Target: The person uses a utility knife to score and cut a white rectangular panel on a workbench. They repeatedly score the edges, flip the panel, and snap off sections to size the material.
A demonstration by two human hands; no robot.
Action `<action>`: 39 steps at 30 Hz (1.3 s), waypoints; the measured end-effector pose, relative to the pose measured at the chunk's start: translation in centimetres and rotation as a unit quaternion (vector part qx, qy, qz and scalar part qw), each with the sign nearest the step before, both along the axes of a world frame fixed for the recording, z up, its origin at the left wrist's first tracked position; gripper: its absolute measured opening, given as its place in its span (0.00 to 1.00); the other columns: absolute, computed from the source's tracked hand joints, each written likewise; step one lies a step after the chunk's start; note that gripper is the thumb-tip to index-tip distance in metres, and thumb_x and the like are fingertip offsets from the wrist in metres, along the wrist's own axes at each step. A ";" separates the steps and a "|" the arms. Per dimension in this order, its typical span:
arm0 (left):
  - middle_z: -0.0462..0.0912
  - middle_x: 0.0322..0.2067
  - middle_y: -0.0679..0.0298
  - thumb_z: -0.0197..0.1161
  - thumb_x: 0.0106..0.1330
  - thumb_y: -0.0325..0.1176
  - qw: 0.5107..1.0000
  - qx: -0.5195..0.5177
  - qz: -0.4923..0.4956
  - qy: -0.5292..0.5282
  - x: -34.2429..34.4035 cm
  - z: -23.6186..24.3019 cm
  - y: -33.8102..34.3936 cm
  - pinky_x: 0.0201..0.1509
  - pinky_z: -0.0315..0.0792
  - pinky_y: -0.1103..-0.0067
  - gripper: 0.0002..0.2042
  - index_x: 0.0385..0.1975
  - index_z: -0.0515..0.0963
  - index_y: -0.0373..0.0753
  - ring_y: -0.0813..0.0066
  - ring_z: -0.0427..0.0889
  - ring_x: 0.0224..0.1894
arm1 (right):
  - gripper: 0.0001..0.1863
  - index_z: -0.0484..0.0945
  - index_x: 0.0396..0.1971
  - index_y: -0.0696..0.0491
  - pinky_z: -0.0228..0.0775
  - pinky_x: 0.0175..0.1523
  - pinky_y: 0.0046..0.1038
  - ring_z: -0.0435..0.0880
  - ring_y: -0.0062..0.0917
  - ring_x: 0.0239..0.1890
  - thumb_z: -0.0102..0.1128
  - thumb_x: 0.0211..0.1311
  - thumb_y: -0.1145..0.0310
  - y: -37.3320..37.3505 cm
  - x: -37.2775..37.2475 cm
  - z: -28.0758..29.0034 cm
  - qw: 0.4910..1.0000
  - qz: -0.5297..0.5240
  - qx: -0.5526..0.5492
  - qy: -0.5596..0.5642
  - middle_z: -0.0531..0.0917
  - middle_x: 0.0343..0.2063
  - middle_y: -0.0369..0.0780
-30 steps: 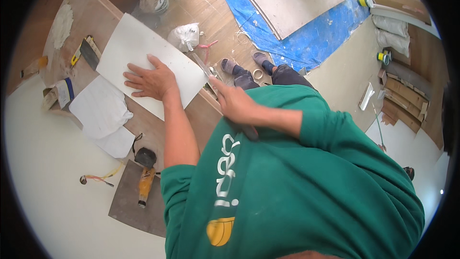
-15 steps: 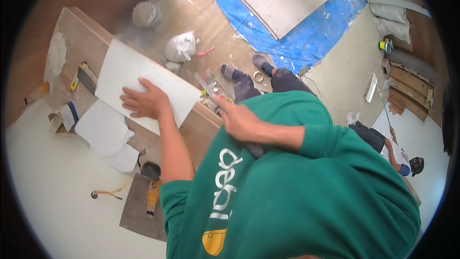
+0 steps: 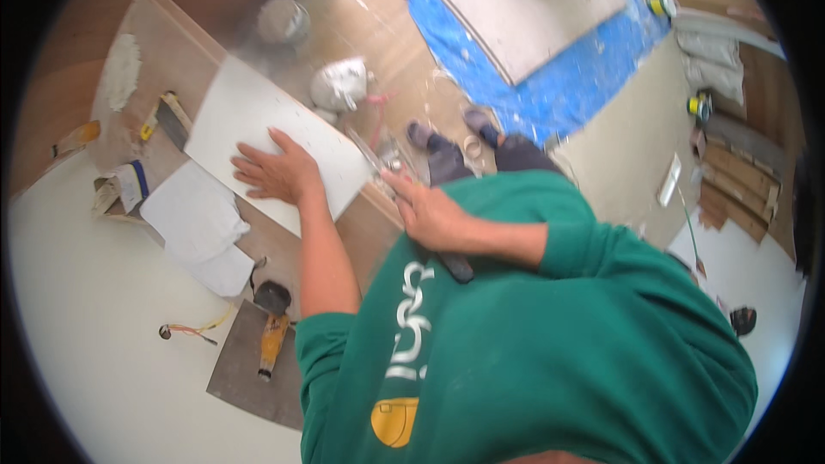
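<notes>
A white rectangular panel [image 3: 275,120] lies flat on a long wooden bench [image 3: 172,43], reaching its right edge. My left hand [image 3: 277,170] rests on the panel with the fingers spread, holding nothing. My right hand [image 3: 430,210] is closed around a long, narrow tool [image 3: 364,149] beside the panel's near right corner. The tool's dark handle end [image 3: 455,268] sticks out below the hand toward my body, and its slim greyish blade points forward along the panel's edge. Blur hides whether the blade touches the panel, and its exact kind.
On the bench lie a yellow-and-black cutter [image 3: 159,116], white sheets [image 3: 198,219] and white powder [image 3: 120,73]. A tape measure [image 3: 272,296] and a yellow bottle [image 3: 273,348] are at lower left. A bucket [image 3: 282,21] and a white bag [image 3: 339,84] stand on the floor. Another person works at right.
The view has shifted slightly, moving the scene right and down. In my right hand, the tool's blade and handle end now show more fully. My left hand stays on the panel.
</notes>
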State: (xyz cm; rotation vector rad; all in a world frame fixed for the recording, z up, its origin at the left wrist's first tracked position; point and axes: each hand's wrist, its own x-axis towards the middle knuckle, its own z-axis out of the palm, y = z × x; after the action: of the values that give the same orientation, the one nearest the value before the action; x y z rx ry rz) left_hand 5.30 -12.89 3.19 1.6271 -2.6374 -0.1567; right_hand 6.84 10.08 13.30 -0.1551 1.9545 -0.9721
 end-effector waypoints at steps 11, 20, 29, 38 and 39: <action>0.55 0.73 0.46 0.49 0.71 0.62 0.998 -0.028 -0.028 0.049 0.9 -0.4 -0.4 0.73 0.44 0.42 0.38 0.71 0.59 0.39 0.42 0.49 0.76 | 0.20 0.72 0.57 0.59 0.74 0.50 0.43 0.82 0.51 0.42 0.47 0.72 0.63 5.6 -14.4 0.1 0.991 -0.106 0.064 0.056 0.83 0.38 0.57; 0.61 0.69 0.45 0.59 0.67 0.57 0.970 -0.038 0.193 0.144 1.7 -0.5 -1.0 0.70 0.53 0.47 0.35 0.66 0.66 0.36 0.44 0.58 0.72 | 0.17 0.77 0.53 0.59 0.73 0.45 0.44 0.83 0.51 0.40 0.56 0.69 0.66 5.0 -17.5 -1.6 0.963 0.061 0.017 0.263 0.83 0.34 0.54; 0.73 0.58 0.52 0.64 0.66 0.53 0.952 -0.036 0.252 0.172 1.5 1.3 -2.3 0.62 0.62 0.55 0.31 0.63 0.69 0.38 0.51 0.70 0.60 | 0.15 0.79 0.49 0.59 0.72 0.46 0.45 0.82 0.52 0.42 0.59 0.66 0.68 -21.7 -26.4 -3.1 0.821 0.308 -0.191 0.442 0.83 0.37 0.54; 0.72 0.59 0.55 0.63 0.66 0.52 0.954 -0.049 0.270 0.119 1.7 -0.2 -2.3 0.60 0.64 0.56 0.32 0.65 0.67 0.40 0.53 0.71 0.60 | 0.20 0.78 0.56 0.47 0.68 0.62 0.43 0.79 0.35 0.55 0.58 0.64 0.68 -47.8 -26.8 -0.2 0.569 0.571 -0.198 0.558 0.81 0.54 0.42; 0.72 0.59 0.55 0.64 0.66 0.52 0.954 -0.044 0.272 0.117 1.4 -0.2 -2.5 0.60 0.63 0.55 0.32 0.65 0.67 0.40 0.53 0.70 0.60 | 0.21 0.77 0.57 0.47 0.66 0.63 0.42 0.78 0.34 0.56 0.59 0.63 0.69 -48.2 -26.5 -2.1 0.529 0.598 -0.252 0.547 0.80 0.55 0.41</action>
State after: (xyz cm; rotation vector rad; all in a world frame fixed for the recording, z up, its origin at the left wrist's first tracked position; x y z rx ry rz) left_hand 6.75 -15.42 2.95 2.0765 -1.9150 -0.1907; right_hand -19.70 -38.16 11.23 -2.5884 1.6469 -0.3097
